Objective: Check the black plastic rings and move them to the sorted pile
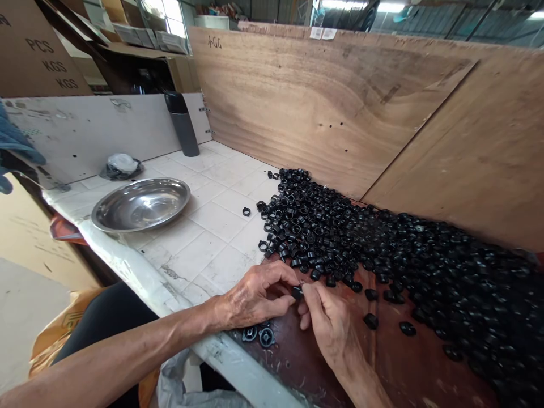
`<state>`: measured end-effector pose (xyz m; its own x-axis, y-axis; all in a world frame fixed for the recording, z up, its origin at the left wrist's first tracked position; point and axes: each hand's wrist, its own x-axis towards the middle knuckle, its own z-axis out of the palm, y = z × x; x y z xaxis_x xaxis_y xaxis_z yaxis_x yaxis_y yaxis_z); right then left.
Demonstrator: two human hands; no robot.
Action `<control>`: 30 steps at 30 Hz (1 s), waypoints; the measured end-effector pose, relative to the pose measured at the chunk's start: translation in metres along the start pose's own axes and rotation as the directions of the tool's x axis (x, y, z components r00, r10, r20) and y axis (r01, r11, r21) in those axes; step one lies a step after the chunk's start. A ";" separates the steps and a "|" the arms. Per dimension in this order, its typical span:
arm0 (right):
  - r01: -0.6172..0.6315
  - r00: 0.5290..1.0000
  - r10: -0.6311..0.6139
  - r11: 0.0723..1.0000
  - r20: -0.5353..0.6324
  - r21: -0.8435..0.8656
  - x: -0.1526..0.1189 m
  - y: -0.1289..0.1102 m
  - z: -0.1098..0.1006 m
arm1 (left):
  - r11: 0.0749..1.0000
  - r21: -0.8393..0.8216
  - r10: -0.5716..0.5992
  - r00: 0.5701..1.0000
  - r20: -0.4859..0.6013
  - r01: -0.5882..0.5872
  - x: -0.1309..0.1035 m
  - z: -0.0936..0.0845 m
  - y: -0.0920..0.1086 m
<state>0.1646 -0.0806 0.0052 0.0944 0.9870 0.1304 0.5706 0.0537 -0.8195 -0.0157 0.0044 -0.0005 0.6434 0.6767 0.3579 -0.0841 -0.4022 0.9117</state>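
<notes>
My left hand (263,294) has its thumb and fingers pinched on a small black part (297,292). Close against it, my right hand (327,317) grips the same spot with thumb and forefinger, largely hiding what lies between the fingertips. Two round black pieces (266,336) with pale centres lie on the reddish-brown surface just below my left wrist. Beyond both hands spreads a large pile of black rings and caps (314,226), which runs off to the right. A few loose caps (407,328) lie to the right of my right hand.
A shallow steel bowl (142,205) stands on the white tiled tabletop (216,215) at left, near a clear plastic bundle (122,166). A dark bottle (182,124) stands upright behind. Wooden boards (323,107) wall off the back. One ring lies apart on the tiles.
</notes>
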 end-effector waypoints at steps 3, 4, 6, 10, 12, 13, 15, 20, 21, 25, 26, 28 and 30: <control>0.024 0.999 -0.022 0.998 -0.023 0.052 -0.001 -0.001 0.000 | 0.993 -0.067 -0.094 0.995 -0.015 0.093 0.001 0.000 0.002; 0.074 0.997 -0.072 0.996 -0.043 0.052 -0.001 -0.002 -0.001 | 0.985 -0.106 -0.142 0.990 -0.019 0.140 0.000 0.001 0.002; 0.108 0.992 -0.107 0.994 -0.059 0.015 0.000 -0.004 -0.004 | 0.974 -0.133 -0.186 0.982 -0.013 0.183 0.000 0.001 0.002; 0.077 0.995 -0.077 0.997 -0.061 0.012 0.001 -0.005 -0.005 | 0.949 -0.204 -0.246 0.969 0.004 0.242 -0.002 0.003 -0.001; 0.182 0.981 -0.180 0.983 -0.077 0.025 0.002 -0.004 -0.003 | 0.917 -0.278 -0.291 0.957 0.019 0.285 -0.002 0.003 -0.002; 0.218 0.973 -0.215 0.976 -0.086 0.020 0.002 -0.003 -0.001 | 0.914 -0.287 -0.293 0.956 0.024 0.287 -0.002 0.002 -0.001; 0.183 0.980 -0.181 0.983 -0.077 0.028 0.001 0.000 0.001 | 0.951 -0.207 -0.232 0.972 0.019 0.231 -0.002 0.001 0.000; -0.247 0.963 0.208 0.936 0.173 0.252 -0.002 0.001 0.003 | 0.978 0.156 0.120 0.987 0.110 -0.137 0.000 -0.009 0.000; -0.311 0.940 0.253 0.910 0.227 0.274 -0.002 0.000 0.003 | 0.971 0.177 0.133 0.979 0.153 -0.160 0.000 -0.011 -0.001; -0.421 0.884 0.313 0.857 0.346 0.299 -0.003 0.000 0.004 | 0.959 0.243 0.072 0.956 0.285 -0.144 -0.002 -0.016 -0.005; -0.445 0.864 0.322 0.848 0.387 0.288 -0.004 0.001 0.004 | 0.960 0.251 0.039 0.950 0.311 -0.121 -0.003 -0.017 -0.004; -0.451 0.835 0.337 0.871 0.434 0.192 -0.003 0.004 0.002 | 0.966 0.258 -0.088 0.925 0.370 -0.011 -0.003 -0.017 -0.001; -0.309 0.907 0.289 0.951 0.307 0.017 -0.001 0.010 -0.003 | 0.949 0.276 -0.261 0.871 0.417 0.152 -0.003 -0.016 0.001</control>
<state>0.1727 -0.0815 -0.0019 0.0005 0.9571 -0.2898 0.4991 -0.2514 -0.8293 -0.0300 0.0124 0.0027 0.8992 0.4374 -0.0106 0.2285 -0.4489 0.8639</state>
